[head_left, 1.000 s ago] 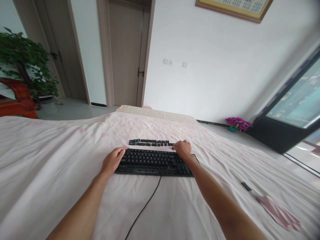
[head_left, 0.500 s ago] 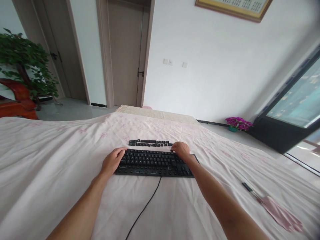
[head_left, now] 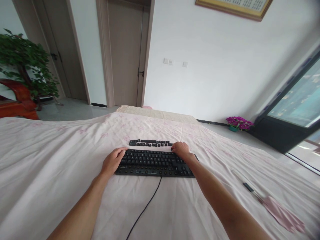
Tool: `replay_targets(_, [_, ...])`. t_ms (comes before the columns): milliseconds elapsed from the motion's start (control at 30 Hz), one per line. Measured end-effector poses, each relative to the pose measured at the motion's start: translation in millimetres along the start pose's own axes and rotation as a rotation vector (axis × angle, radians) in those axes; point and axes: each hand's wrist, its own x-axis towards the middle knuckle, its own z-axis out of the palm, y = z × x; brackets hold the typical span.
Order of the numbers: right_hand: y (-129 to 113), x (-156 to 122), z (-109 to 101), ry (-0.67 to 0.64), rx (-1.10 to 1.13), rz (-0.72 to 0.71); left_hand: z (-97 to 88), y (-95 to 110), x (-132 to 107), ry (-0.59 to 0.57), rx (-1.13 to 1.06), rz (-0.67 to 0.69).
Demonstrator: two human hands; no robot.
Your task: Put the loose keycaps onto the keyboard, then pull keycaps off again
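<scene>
Keyboard (head_left: 147, 161) in left fingers' (head_left: 120, 151) grip, small black keycap (head_left: 172, 149) between narrow right fingers (head_left: 176, 147)

White wall (head_left: 212, 76) (framed picture (head_left: 235, 7) above) meets grey floor (head_left: 71, 108).

Glass door (head_left: 297, 100): daylight reaches me well right of the keyboard (head_left: 147, 161), its pane pale and hazy.
Wall (head_left: 212, 76): bright beyond the keyboard, greyer towards its right.
Sheet (head_left: 175, 206): I see soft fold shadows around the keyboard.
Keyboard: dark, its legends too small for me to read.
Plant (head_left: 18, 50): far left of the keyboard, stretched, leaves smeared.
</scene>
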Motion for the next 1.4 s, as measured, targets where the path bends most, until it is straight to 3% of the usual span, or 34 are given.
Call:
replay_targets(200, [-4.0, -5.5, -2.8, 0.024, 0.240, 0.003, 1.3, -2.4, 0.9, 0.010, -0.019, 0.019])
replay_targets(367, [-26.8, -28.4, -7.5, -0.063, 1.216, -0.077, 1.8, -4.9, 1.6, 0.006, -0.028, 0.022])
replay_targets(500, [-47.2, -53.2, -7.7, -0.234, 1.646, -0.145, 2.1, -6.8, 2.0, 0.000, -0.029, 0.022])
replay_targets(633, [-59.4, -72.1, -5.2, -0.379, 1.852, -0.190, 2.9, -8.2, 2.5, 0.010, -0.021, 0.018])
replay_targets(767, [-65.6, -85.0, -7.3, -0.444, 1.935, -0.199, 3.8, -8.3, 2.6, 0.020, -0.019, 0.020])
replay_targets(967, [-75.4, -100.0, -17.6, -0.464, 1.908, -0.198, 3.5, -7.5, 2.2, 0.008, -0.027, 0.020])
replay_targets(1100, [-72.7, -103.7, -19.7, -0.347, 1.777, -0.150, 2.6, -7.5, 2.0, 0.005, -0.037, 0.024])
replay_targets(1167, [-62.6, -101.5, -19.6, -0.211, 1.583, -0.099, 2.4, -7.7, 1.9, 0.003, -0.035, 0.031])
replay_targets(1267, [-38.4, -96.4, -20.7, 0.008, 1.107, -0.072, 2.7, -8.4, 1.9, -0.002, -0.021, 0.024])
replay_targets(1400, [-8.6, -94.9, -22.9, 0.067, 0.589, -0.065, 3.6, -10.0, 2.2, 0.006, -0.005, 0.014])
